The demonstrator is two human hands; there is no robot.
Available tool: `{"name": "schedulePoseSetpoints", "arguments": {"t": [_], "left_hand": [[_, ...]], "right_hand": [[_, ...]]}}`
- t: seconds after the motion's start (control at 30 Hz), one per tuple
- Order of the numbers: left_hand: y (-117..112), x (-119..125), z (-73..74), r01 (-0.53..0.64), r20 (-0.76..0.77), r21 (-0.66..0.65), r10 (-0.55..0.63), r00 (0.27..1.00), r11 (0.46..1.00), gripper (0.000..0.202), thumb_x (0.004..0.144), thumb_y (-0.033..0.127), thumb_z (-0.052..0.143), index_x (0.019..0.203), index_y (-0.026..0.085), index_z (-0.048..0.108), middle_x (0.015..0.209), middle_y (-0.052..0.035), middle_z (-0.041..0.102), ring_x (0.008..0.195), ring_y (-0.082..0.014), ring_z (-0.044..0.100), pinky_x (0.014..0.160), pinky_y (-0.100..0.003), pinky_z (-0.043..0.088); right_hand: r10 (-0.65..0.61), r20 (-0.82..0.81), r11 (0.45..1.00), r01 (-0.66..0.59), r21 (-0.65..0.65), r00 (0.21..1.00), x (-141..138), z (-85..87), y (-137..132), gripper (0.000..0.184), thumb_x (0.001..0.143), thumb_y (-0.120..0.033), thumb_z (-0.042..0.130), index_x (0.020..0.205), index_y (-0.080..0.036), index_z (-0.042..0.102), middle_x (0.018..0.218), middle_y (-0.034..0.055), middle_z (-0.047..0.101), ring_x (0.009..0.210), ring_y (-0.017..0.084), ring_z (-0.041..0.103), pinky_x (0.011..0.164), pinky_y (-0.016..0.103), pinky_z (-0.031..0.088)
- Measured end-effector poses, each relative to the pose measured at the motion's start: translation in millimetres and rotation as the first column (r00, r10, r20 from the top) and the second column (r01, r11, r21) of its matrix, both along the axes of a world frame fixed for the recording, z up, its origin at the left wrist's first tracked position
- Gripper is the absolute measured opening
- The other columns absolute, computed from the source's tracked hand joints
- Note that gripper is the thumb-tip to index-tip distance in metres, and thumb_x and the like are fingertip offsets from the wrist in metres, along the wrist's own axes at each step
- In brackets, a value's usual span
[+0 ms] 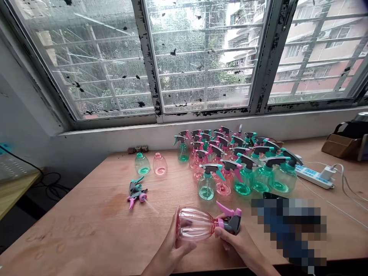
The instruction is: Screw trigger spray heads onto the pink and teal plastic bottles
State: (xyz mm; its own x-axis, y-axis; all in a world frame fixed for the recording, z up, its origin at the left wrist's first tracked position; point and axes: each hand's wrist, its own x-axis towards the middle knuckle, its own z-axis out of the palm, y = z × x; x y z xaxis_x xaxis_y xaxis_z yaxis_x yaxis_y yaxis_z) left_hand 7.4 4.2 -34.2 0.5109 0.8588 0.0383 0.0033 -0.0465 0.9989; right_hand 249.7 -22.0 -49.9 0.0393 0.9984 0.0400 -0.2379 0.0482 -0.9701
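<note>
A clear pink spray bottle (195, 223) lies on its side in the air above the table's front, its base to the left. My left hand (176, 242) is wrapped round the base end. At the neck, my right hand (234, 239) grips the pink collar and the black-and-pink spray head (233, 221); some of its fingers are hidden behind. Left of the bottle, two loose spray heads (138, 192) rest on the wood, one with teal parts and one with pink. Behind them stand an open green bottle (142, 165) and an open pink bottle (160, 165), both without heads.
Several green and pink spray bottles (207, 187) with heads stand packed together at the back right of the wooden table (94, 222). A white power strip (314, 176) with cables lies beyond them. A cardboard box (342, 145) sits far right, and a pixelated item (290, 226) lies nearer.
</note>
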Motion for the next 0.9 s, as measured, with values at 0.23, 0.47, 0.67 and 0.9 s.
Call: {"name": "schedulePoseSetpoints", "arguments": {"t": [0.23,0.47,0.67,0.9], "left_hand": [[-2.6,3.7,2.5,-0.014,0.03,0.026,0.013,0.999,1.0,0.104,0.087,0.039,0.072,0.157,0.037,-0.004,0.163,-0.0087,0.025,0.138,-0.0305,0.043,0.12,-0.046,0.024],[-2.5,1.9,3.3,-0.041,-0.006,0.005,0.041,0.999,0.999,0.106,0.081,0.045,0.076,0.158,0.032,0.004,0.158,-0.0119,0.035,0.14,-0.0343,0.04,0.12,-0.05,0.022],[-6.1,1.7,4.7,-0.053,-0.011,0.067,0.054,0.998,0.996,0.099,0.088,0.039,0.07,0.158,0.036,0.0,0.164,-0.0086,0.023,0.146,-0.0319,0.032,0.122,-0.048,0.018],[-1.7,-1.3,-6.1,-0.038,0.011,0.052,0.038,0.999,0.998,0.105,0.086,0.044,0.071,0.158,0.034,-0.005,0.151,-0.0133,0.042,0.135,-0.0337,0.045,0.118,-0.054,0.024]], "right_hand": [[-0.001,0.021,1.0,0.0,0.019,1.0,0.4,-3.9,-0.3,0.04,0.08,-0.048,0.079,0.099,-0.018,0.059,0.061,-0.002,0.065,0.04,0.009,0.046,0.041,0.023,0.036],[0.013,0.021,0.999,-0.014,0.036,1.0,-0.7,0.1,0.2,0.039,0.079,-0.048,0.08,0.097,-0.018,0.062,0.059,-0.0031,0.063,0.041,0.009,0.047,0.041,0.022,0.037],[0.017,0.003,0.999,-0.017,0.039,1.0,-0.1,-4.1,1.2,0.037,0.082,-0.047,0.077,0.097,-0.018,0.06,0.062,-0.0017,0.066,0.04,0.008,0.047,0.04,0.021,0.036],[0.036,0.036,0.998,-0.038,0.041,0.999,2.2,-8.6,1.5,0.039,0.082,-0.047,0.077,0.1,-0.019,0.057,0.059,-0.0041,0.062,0.041,0.009,0.046,0.042,0.021,0.035]]}}
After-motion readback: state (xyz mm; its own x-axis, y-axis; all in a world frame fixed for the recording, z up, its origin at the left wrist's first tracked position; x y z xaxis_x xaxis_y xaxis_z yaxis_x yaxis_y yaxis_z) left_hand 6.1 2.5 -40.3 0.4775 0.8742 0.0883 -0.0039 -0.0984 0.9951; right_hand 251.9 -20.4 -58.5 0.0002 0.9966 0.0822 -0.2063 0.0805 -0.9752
